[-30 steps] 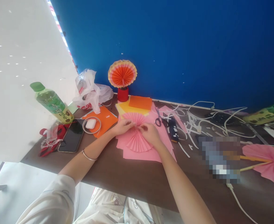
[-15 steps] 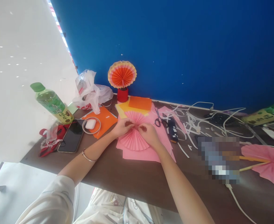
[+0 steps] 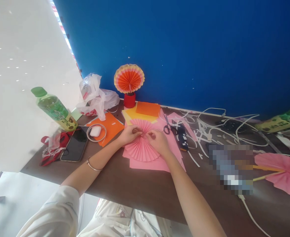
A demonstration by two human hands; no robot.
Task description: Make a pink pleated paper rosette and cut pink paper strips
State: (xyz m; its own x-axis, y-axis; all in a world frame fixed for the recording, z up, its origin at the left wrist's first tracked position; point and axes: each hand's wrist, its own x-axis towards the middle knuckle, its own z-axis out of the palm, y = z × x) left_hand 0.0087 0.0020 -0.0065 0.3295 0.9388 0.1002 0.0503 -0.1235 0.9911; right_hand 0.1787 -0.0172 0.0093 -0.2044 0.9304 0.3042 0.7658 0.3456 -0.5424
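Observation:
A pleated pink paper fan (image 3: 143,149) lies spread over pink paper sheets (image 3: 147,165) at the middle of the table. My left hand (image 3: 129,135) is closed with its fingertips pinched at the fan's centre, from the left. From the right, my right hand (image 3: 158,141) pinches at the same gathered centre, its fingertips close to the left ones. Whether something small is between the fingers is too fine to see. Behind the fan lie yellow paper (image 3: 145,113) and orange paper (image 3: 148,108).
Scissors (image 3: 166,126) and white paper strips (image 3: 199,140) lie right of the fan, among white cables (image 3: 239,131). An orange-pink fan (image 3: 129,79) stands at the back. To the left are a green-capped bottle (image 3: 57,110), a phone (image 3: 75,144), a white earphone case (image 3: 95,131) and a plastic bag (image 3: 93,95).
The pink fan has shifted slightly down and right beneath my fingers. Both hands stay at its centre, with the fingertips moving only a little.

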